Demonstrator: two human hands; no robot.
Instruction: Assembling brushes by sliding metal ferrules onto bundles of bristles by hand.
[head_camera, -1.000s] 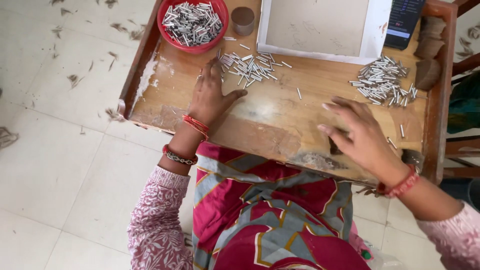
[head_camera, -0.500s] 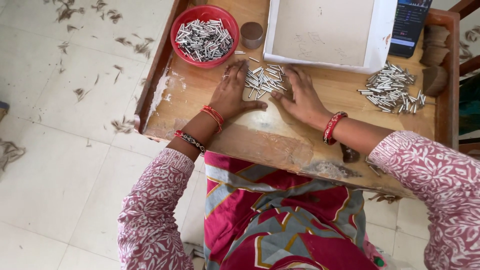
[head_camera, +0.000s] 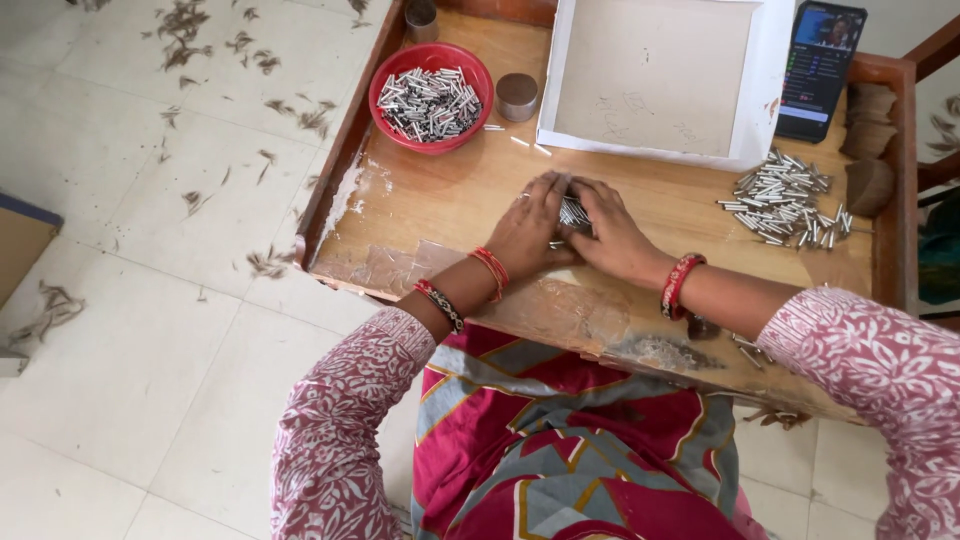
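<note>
Both hands cup a small pile of metal pins.
Left hand (head_camera: 528, 232) and right hand (head_camera: 612, 235) press fingers together around the pins (head_camera: 572, 212) on the wooden surface (head_camera: 450, 200), below the white box (head_camera: 660, 75).

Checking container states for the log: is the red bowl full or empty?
Partly full: the red bowl holds a heap of small metal tubes covering its bottom.

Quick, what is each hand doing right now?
Left hand: cupped against a bunch of small metal tubes.
Right hand: cupped against the same bunch.
</note>
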